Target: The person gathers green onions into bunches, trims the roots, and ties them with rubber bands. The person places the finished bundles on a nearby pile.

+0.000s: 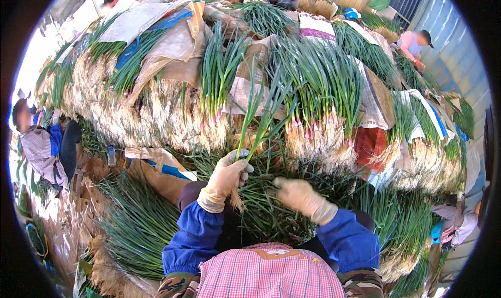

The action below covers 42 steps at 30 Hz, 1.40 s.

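Note:
My left hand, in a pale glove, is closed around the lower stems of a few green onions. Their leaves rise and fan out above the fist, and pale roots hang below it. To the right is my right hand, gloved as well and blurred, its fingers curled near loose green leaves. Whether it grips any of them is unclear. Beneath both hands lies a heap of leaf scraps.
Green onion bundles stand root-end forward in a long pile ahead, partly under woven sacks. More onions lie at left and right. A plastic bottle stands at left. Other people sit around the pile.

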Each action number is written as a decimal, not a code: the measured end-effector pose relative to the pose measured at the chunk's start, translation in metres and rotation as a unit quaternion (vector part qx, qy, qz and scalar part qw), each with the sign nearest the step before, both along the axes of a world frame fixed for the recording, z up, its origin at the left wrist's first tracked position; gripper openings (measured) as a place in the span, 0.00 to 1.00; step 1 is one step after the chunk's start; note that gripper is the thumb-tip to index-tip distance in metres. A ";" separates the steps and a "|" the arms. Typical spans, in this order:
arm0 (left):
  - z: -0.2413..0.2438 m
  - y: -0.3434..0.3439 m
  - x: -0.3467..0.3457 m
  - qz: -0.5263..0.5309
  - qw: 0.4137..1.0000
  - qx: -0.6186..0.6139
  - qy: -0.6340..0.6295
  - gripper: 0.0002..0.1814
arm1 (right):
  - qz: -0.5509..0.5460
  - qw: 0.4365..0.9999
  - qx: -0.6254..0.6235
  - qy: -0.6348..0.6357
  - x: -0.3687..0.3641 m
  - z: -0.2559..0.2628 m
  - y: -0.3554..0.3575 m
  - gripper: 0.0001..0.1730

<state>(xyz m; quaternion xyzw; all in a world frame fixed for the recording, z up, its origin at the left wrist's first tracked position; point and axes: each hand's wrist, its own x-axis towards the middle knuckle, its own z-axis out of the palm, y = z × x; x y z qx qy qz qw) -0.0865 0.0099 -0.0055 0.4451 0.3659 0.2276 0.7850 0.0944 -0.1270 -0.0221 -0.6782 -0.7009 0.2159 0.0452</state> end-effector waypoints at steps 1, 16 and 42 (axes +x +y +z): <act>0.001 -0.002 0.000 -0.009 1.000 -0.008 -0.003 0.13 | 0.029 0.980 0.177 0.081 0.024 -0.014 0.008 0.18; -0.001 0.015 -0.028 0.017 0.991 -0.088 -0.103 0.15 | -0.210 0.562 0.393 0.697 0.101 0.120 0.056 0.10; -0.024 0.000 0.028 0.011 0.996 0.009 -0.083 0.12 | -0.259 0.941 0.178 0.128 0.017 0.005 0.052 0.11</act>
